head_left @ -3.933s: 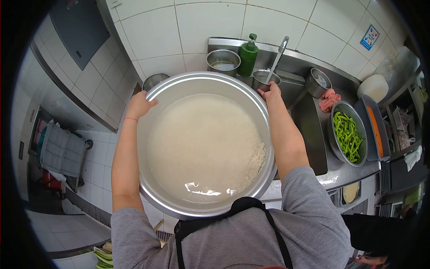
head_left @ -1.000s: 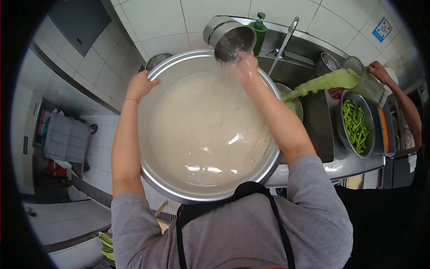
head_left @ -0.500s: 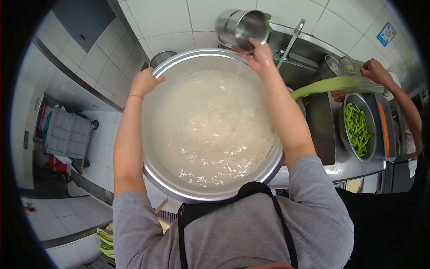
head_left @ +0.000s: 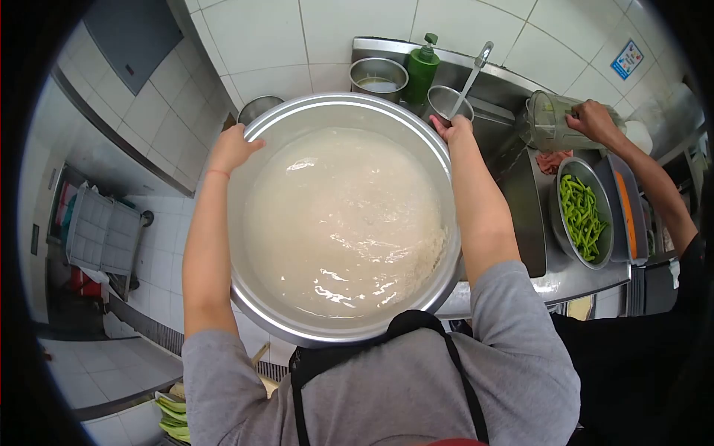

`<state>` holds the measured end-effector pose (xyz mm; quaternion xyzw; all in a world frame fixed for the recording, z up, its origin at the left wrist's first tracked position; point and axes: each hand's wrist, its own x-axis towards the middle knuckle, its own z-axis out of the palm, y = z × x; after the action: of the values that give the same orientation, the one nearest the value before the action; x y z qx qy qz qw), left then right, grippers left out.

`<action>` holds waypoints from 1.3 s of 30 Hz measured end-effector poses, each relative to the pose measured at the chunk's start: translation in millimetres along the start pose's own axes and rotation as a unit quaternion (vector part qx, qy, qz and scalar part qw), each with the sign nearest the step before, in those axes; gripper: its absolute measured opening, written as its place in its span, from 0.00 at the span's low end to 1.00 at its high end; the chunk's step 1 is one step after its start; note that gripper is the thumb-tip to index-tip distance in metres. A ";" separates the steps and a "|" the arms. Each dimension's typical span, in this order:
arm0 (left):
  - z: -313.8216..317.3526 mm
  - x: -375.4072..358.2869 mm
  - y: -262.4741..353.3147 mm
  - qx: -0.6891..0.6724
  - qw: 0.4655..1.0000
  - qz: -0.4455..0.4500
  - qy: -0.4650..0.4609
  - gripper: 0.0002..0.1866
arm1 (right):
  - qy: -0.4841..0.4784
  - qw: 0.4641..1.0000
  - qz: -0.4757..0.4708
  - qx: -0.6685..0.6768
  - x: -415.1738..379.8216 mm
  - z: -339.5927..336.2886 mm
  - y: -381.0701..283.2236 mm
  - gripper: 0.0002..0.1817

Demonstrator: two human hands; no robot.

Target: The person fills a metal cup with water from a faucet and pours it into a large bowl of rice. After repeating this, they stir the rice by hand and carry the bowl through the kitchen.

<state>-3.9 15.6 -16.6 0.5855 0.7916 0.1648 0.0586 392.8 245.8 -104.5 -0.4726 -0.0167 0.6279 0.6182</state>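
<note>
White tiles (head_left: pixel 253 37) behind; remotely, I see the left hand (head_left: pixel 235 147) gripping the basin (head_left: pixel 349 115) beside the sink (head_left: pixel 524 230), the right hand (head_left: pixel 456 130) holding a cup (head_left: pixel 442 100) under the tap (head_left: pixel 484 53). Filling, I judge; lifting needs steadiness.

White tiled wall (head_left: pixel 260 37), blue notice (head_left: pixel 627 59), pale tiled floor (head_left: pixel 165 256), grey wheeled cart (head_left: pixel 104 230)
</note>
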 end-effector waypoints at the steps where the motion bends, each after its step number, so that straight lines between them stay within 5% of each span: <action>1: -0.8 -0.8 0.5 -0.005 1.000 0.000 0.003 0.23 | 0.009 1.000 0.006 -0.014 -2.3 3.0 0.5 0.16; 39: -5.1 -3.1 2.6 0.000 1.000 -0.012 -0.006 0.22 | -0.031 0.997 -0.034 -0.065 -1.5 0.9 0.6 0.18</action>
<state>-2.0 12.3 -11.3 0.5773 0.7979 0.1607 0.0658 391.4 244.9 -103.6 -0.4914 -0.0927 0.6183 0.6064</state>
